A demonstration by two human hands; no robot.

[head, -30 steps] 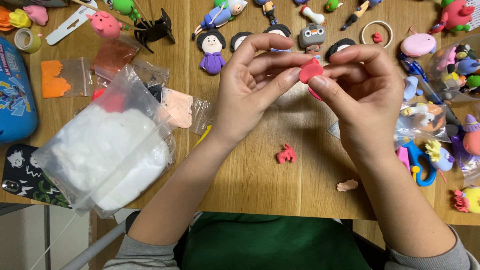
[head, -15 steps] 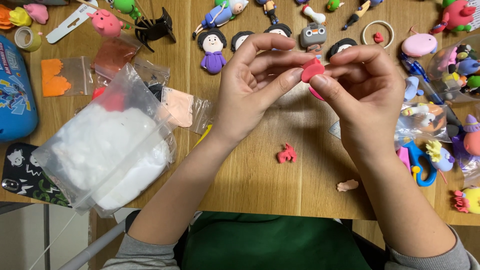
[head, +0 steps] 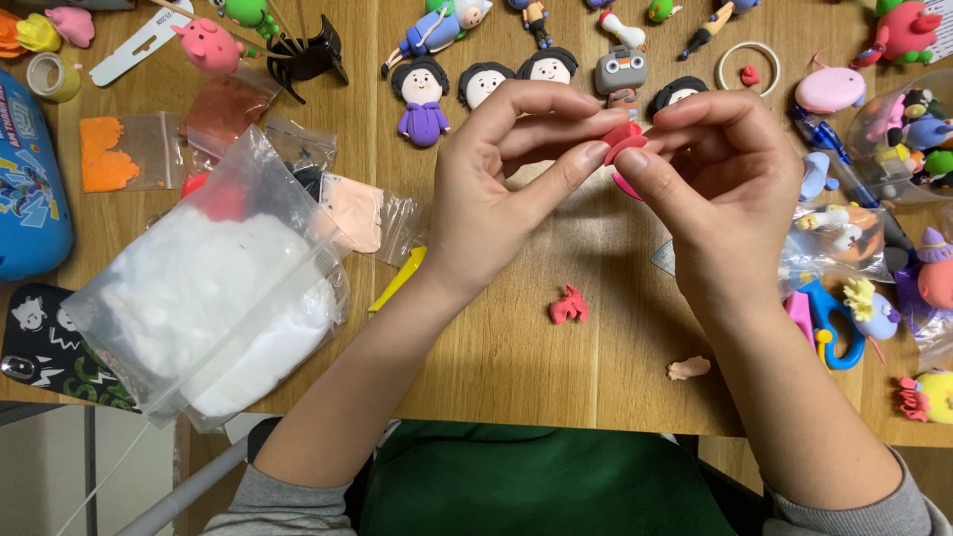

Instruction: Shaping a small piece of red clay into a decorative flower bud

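Red clay piece (head: 623,137), both hands pinching, fingers curled

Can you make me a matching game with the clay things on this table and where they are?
Things:
1. red clay piece
2. bag of white clay
3. pink pig
4. small red scrap

Places:
A. near the table's top left corner
B. pinched between the left hand and right hand
C. on the bare wood below the hands
D. at the left, by the table's front edge

Pairs: 1-B, 2-D, 3-A, 4-C
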